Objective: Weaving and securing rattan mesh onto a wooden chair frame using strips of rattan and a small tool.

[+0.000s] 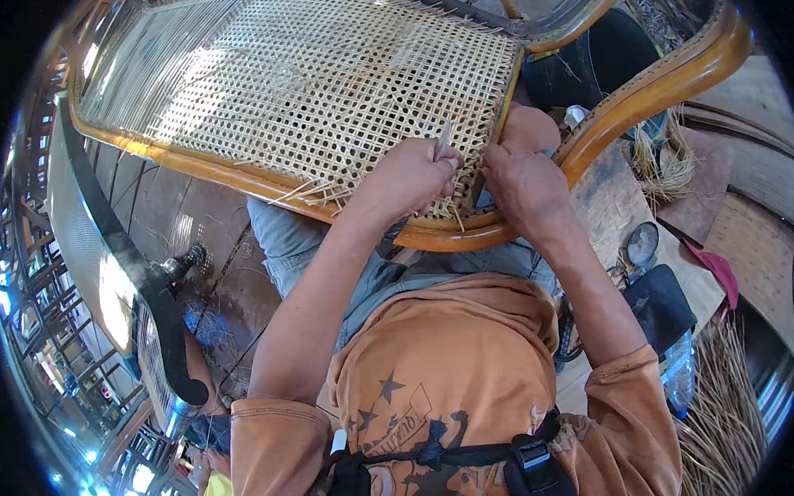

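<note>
The left hand [408,178] is curled closed around a thin pointed tool [444,138]; the right hand [529,184] bends its fingers at the seat's edge (whether they pinch anything, I can't tell). The cane seat [332,97] sits in a wooden frame [450,241], its near corner over the person's knees, with loose strips [724,408] heaped off to the right.

The plank floor [164,207] is brown; thin fibre scraps [225,345] lie scattered on it.
</note>
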{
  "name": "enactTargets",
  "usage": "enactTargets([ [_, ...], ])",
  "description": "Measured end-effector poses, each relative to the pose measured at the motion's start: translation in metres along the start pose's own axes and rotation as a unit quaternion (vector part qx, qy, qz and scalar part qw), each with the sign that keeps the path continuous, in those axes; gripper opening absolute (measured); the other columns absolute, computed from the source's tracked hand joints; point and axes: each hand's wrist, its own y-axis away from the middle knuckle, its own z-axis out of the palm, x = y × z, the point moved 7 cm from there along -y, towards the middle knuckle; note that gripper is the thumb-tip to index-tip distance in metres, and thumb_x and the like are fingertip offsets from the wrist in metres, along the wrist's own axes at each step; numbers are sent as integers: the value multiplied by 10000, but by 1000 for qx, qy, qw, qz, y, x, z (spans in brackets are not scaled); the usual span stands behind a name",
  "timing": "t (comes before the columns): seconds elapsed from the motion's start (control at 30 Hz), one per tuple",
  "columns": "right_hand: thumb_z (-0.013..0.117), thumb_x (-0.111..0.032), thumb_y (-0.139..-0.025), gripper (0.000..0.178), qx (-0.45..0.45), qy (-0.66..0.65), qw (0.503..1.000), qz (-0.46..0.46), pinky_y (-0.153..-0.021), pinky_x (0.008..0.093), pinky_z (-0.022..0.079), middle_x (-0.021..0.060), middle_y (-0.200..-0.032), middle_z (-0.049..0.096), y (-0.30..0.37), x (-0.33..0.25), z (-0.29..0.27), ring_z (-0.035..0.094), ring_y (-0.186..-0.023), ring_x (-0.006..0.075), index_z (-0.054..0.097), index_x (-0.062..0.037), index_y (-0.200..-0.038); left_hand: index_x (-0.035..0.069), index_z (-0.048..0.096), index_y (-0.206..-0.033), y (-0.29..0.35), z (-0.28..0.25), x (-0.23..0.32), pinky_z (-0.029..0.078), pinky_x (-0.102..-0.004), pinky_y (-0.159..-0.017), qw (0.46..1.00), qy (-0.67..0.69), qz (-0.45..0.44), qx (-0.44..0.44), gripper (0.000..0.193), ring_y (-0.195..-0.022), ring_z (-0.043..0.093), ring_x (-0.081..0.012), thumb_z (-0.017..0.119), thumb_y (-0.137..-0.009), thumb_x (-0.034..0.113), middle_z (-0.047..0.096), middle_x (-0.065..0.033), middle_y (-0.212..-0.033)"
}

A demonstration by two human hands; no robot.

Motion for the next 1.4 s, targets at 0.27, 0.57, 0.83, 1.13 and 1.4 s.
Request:
enactTargets([
  [0.27, 497, -70, -773, 123, -8, 12, 1000, 17, -721, 414, 496, 149, -857, 630, -4, 2, 6, 627, -810, 320, 590, -48, -851, 14, 588, -865, 7, -14, -8, 347, -211, -390, 993, 97, -6, 60, 200, -416, 425, -72, 523, -868, 203, 521, 1, -621],
  [0.57, 498, -75, -776, 103, 13, 23, 999, 20, -679, 414, 507, 155, -814, 631, -7, 2, 5, 631, -762, 332, 576, -44, -837, 22, 588, -879, 13, -27, -21, 347, -187, -384, 968, 232, 13, 100, 190, -429, 431, -65, 509, -876, 195, 520, -10, -643],
  [0.83, 490, -118, -812, 116, 22, 14, 999, 44, -665, 440, 504, 168, -779, 625, -13, 1, 7, 625, -730, 360, 560, -50, -875, 31, 590, -901, 19, -35, -29, 340, -174, -375, 928, 358, 62, 80, 212, -431, 426, -58, 511, -905, 228, 506, -2, -641],
  [1.13, 485, -153, -851, 124, -1, -12, 998, 58, -685, 459, 481, 180, -874, 624, -14, 6, 11, 605, -801, 357, 553, -67, -910, 24, 585, -908, 18, -41, -32, 334, -173, -371, 899, 429, 76, 49, 214, -435, 419, -62, 505, -916, 223, 507, -8, -649],
  [1.4, 512, -205, -862, 144, 19, -40, 998, 55, -669, 444, 485, 146, -859, 633, -11, 5, 10, 610, -781, 345, 576, -82, -899, 20, 578, -927, 16, -43, -33, 338, -175, -371, 886, 455, 87, 21, 214, -425, 420, -69, 518, -912, 225, 512, -18, -648],
])
